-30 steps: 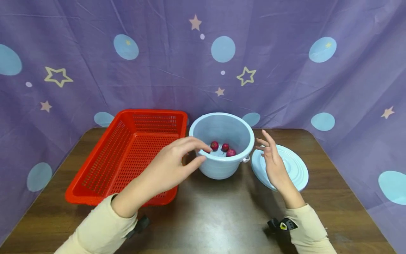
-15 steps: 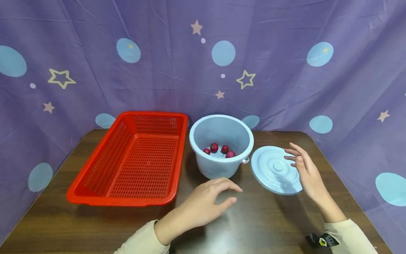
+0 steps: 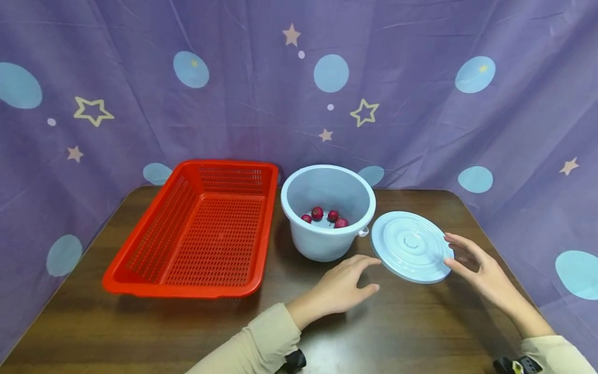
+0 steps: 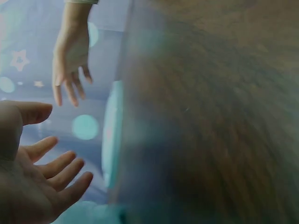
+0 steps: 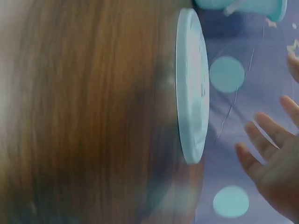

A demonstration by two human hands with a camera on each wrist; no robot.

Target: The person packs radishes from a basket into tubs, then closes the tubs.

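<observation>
A round light blue lid (image 3: 408,262) lies flat on the table, right of a light blue bucket (image 3: 322,244). Several small round red fruits (image 3: 341,223) rest on the bucket's bottom. My left hand (image 3: 343,285) hovers front-left of the lid, fingers spread apart from the thumb, holding nothing. By the lid's right edge is my right hand (image 3: 483,272), with thumb and fingers parted. In the right wrist view the right hand (image 5: 278,163) appears apart from the lid (image 5: 191,88). The left wrist view shows the left hand (image 4: 46,177) with nothing in it.
A red perforated plastic basket (image 3: 210,290) stands left of the bucket, nothing visible inside. The brown wooden table (image 3: 402,327) ends at a purple patterned cloth (image 3: 261,78) behind. A pale handle lug (image 3: 363,232) sticks out from the bucket's right side.
My left hand has come away from in front of the bucket and basket, moving right and nearer the lid. My right hand has moved right, from over the lid to its right edge.
</observation>
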